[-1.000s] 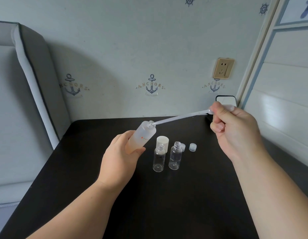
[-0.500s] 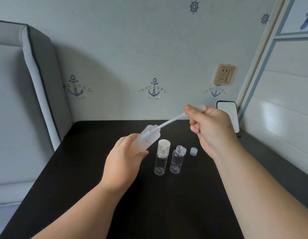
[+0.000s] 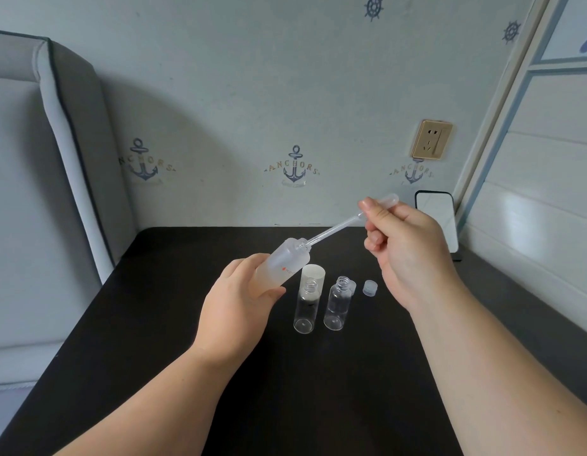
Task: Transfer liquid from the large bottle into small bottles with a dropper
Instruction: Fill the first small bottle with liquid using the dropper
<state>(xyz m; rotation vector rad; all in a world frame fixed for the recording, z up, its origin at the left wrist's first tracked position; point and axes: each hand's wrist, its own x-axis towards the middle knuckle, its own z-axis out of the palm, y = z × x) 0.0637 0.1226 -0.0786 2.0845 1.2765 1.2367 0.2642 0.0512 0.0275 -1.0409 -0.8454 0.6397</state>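
left hand [image 3: 234, 311] curled, right hand [image 3: 402, 248] pinching

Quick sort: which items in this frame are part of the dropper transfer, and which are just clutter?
In the job:
- frosted large plastic bottle, tilted, gripped by left hand
- clear plastic dropper, tip in that bottle's mouth, pinched by right hand
- two clear small bottles, open, upright
- white cylindrical cap
- small translucent cap

Lying about:
- phone leaning on wall
- gold wall socket
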